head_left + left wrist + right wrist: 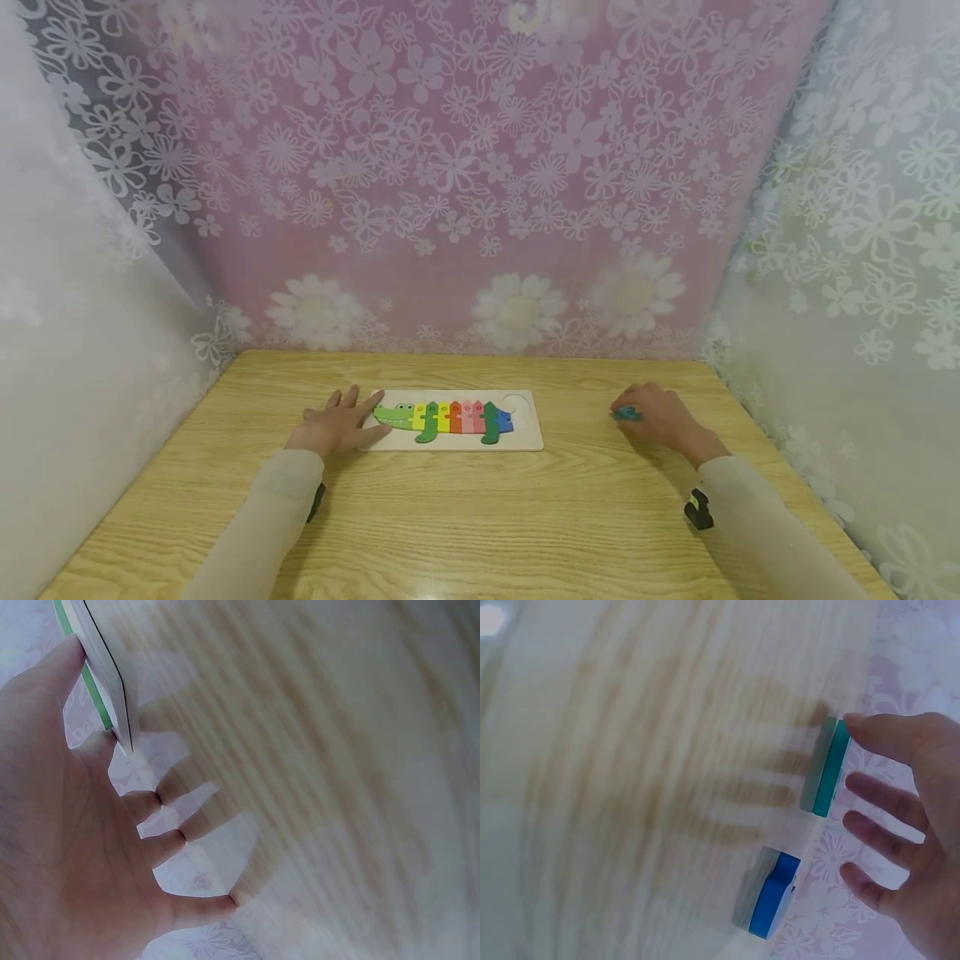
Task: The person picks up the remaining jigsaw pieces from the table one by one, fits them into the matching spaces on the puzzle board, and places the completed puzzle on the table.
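A wooden puzzle board (530,435) with a colourful crocodile lies flat on the table. My left hand (330,427) rests over its left end, fingers spread, thumb and index touching the board and the green head piece (393,418). In the left wrist view, the other fingertips of that hand (90,825) stand on the table beside the board's edge (112,682). Off to the right, my right hand (660,419) pinches the end of a small teal puzzle piece (628,413) with its thumb; the index finger is mostly hidden. A blue puzzle piece (774,896) lies beside it in the right wrist view.
The wooden table (480,517) runs back to a pink floral curtain (480,208). Pale floral curtains flank it on the left (75,333) and right (870,275). At the board's right end, the outlined tail recess (517,404) shows bare wood.
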The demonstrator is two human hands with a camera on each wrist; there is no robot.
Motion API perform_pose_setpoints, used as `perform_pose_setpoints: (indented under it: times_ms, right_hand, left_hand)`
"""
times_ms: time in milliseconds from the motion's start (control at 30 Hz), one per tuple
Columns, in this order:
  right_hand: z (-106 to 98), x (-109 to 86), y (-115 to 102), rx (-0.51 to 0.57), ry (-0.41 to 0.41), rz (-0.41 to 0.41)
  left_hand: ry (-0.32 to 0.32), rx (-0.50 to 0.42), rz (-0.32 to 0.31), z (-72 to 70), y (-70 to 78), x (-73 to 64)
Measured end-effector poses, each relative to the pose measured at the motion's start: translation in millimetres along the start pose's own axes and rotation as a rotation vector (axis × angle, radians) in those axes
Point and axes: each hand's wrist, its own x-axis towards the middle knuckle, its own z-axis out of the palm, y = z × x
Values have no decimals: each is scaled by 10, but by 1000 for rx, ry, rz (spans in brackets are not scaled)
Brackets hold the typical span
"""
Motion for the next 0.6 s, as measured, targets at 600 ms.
perform_pose_setpoints:
  times_ms: [600]
  right_hand:
    - [68,92,24,-28,-64,237]
  left_hand:
    - [13,20,-8,2,15,29]
